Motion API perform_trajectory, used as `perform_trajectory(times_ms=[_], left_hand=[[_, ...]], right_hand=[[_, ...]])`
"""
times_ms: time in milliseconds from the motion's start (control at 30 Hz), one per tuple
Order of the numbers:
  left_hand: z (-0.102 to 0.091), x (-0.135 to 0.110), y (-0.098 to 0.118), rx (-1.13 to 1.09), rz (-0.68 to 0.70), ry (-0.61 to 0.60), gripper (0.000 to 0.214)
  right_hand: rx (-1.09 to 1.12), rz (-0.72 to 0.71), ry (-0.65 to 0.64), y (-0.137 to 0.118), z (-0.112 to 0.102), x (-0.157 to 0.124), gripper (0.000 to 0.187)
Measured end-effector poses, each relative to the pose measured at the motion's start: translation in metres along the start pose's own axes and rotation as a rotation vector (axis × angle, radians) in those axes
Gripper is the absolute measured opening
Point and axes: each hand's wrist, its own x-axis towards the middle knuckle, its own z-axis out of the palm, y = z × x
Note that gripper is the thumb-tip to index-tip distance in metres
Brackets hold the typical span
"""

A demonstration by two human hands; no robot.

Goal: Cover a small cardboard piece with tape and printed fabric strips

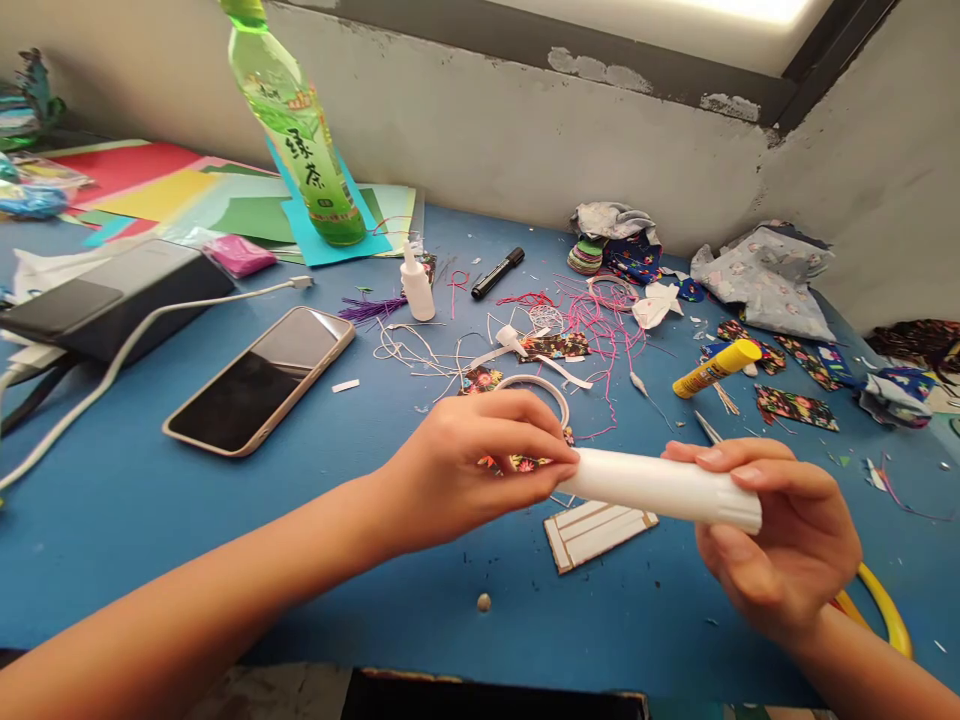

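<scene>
A plain white tube (pixel 652 485), roughly glue-stick shaped with a slightly ridged right end, is held in the air between my two hands. The fingertips of my left hand (pixel 480 465) pinch its left end. At the other end, my right hand (pixel 787 535) grips it between thumb and fingers. Below the tube lies a small cardboard piece (pixel 600 535) with white strips on it. Behind my left hand a white ring (pixel 551 390) and floral fabric scraps (pixel 555 347) are partly hidden. Scissors with a yellow handle (pixel 889 610) lie partly under my right hand.
A yellow glue stick (pixel 716 368), black marker (pixel 498 273), small white bottle (pixel 417 288) and tangled pink thread (pixel 600 320) lie beyond my hands. On the left are a phone (pixel 259 380), a white cable (pixel 142 330) and a green tea bottle (pixel 300 140). A bead (pixel 484 602) sits near the front edge.
</scene>
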Motion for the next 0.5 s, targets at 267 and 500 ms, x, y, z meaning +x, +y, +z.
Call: perform_trajectory(times_ms=[267, 500], left_hand=[[-0.0008, -0.0062, -0.0068, 0.384, 0.183, -0.167, 0.012], [0.0017, -0.0062, -0.0059, 0.374, 0.128, -0.195, 0.012]], right_hand=[[-0.001, -0.007, -0.076, 0.0031, 0.0026, -0.0003, 0.051], [0.021, 0.010, -0.076, 0.0042, 0.0023, -0.0024, 0.050]])
